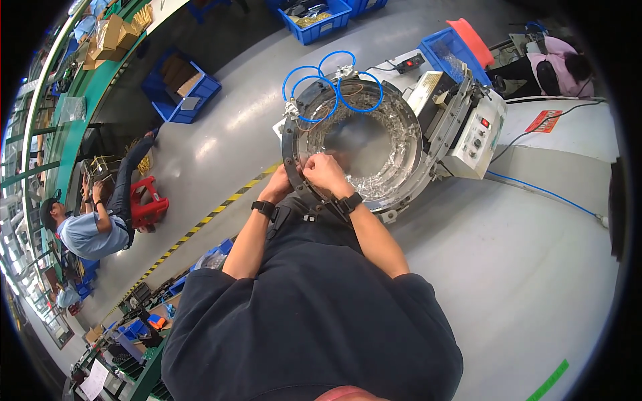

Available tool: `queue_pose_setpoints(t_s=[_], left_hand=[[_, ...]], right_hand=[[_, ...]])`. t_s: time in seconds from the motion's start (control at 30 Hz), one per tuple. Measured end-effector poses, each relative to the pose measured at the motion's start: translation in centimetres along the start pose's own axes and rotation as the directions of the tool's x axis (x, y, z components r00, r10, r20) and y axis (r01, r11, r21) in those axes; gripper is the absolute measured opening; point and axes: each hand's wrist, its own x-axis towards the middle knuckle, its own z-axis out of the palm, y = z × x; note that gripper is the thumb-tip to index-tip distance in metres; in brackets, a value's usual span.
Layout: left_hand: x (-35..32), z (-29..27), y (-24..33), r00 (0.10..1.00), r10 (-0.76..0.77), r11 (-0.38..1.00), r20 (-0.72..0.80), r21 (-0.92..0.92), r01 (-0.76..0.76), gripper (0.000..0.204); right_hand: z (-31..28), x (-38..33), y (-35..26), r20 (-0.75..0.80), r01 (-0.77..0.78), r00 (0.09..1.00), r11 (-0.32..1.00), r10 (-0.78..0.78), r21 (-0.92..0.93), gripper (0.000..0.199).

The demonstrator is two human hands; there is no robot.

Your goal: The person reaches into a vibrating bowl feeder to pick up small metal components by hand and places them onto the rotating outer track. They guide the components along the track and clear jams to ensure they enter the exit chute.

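Observation:
In front of me is a round vibratory bowl feeder (418, 150) with a dark metal rim. Many small shiny parts (371, 186) lie around the inside of its bowl. My right hand (326, 174) reaches over the near left rim, its fingers closed in a pinch; whatever is between them is too small or hidden to name. At the outer side of the same rim is my left hand (277, 185), its fingers curled together against the edge and their tips partly hidden. Blue air hoses (319, 77) loop over the rim's far left.
A control box (473, 144) with knobs and a red switch adjoins the feeder's right side. Blue bins (179, 87) stand on the floor. At left, a person (97, 230) sits by a green bench; another person (558, 67) is at far right. Yellow-black tape (200, 226) crosses the floor.

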Motion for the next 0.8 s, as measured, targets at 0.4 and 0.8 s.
queue_pose_setpoints(t_s=[0.4,0.8], left_hand=[[0.3,-0.9,-1.4,0.998,-0.053,0.996,-0.034,0.076,0.056,0.013],[0.2,-1.0,-1.5,0.997,-0.075,0.993,-0.003,0.094,0.075,0.013]], right_hand=[[0.2,-1.7,1.8,0.046,0.041,0.998,0.998,-0.043,0.042,0.019],[-0.2,-2.3,3.1,0.062,0.194,0.977,0.973,-0.203,0.123,0.018]])
